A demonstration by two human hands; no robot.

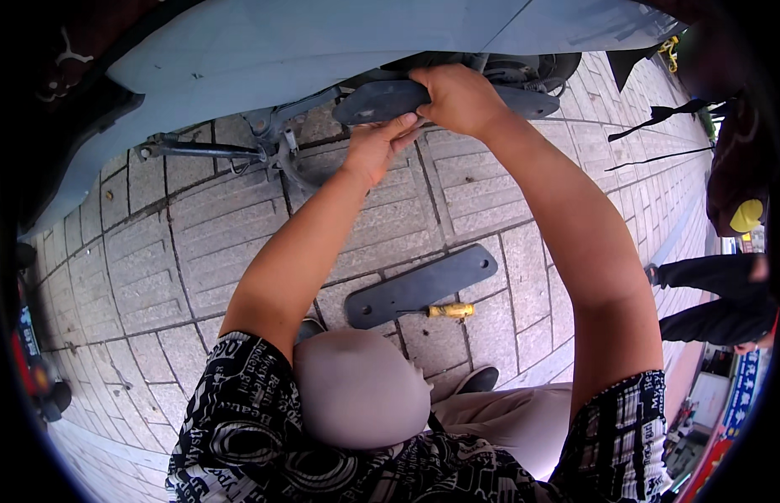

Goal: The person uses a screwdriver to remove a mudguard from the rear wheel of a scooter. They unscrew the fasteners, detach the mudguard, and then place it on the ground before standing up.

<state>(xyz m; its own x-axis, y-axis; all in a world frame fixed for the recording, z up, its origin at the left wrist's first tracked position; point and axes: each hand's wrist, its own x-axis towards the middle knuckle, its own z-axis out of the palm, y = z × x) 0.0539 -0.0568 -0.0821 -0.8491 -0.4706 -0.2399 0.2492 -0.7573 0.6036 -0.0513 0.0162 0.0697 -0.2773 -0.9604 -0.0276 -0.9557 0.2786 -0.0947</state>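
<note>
A long dark grey plate [375, 102] with rounded ends is up against the underside of a light blue scooter [323, 52]. My right hand [459, 99] is closed over its middle from above, fingers hidden behind it. At the plate's lower edge, my left hand [378, 149] is closed with the thumb up against it; its fingertips are partly hidden. On the paving between my arms and knees lies a similar dark plate [423, 285] with a hole at each end. A screwdriver [450, 310] with a yellow handle rests against that plate's near edge.
The scooter's kickstand [210, 149] reaches out left of my hands. Grey paving blocks [231, 218] cover the ground. My bent knee [361, 386] is close below the loose plate. Another person's dark-clothed legs [713, 277] are at the right.
</note>
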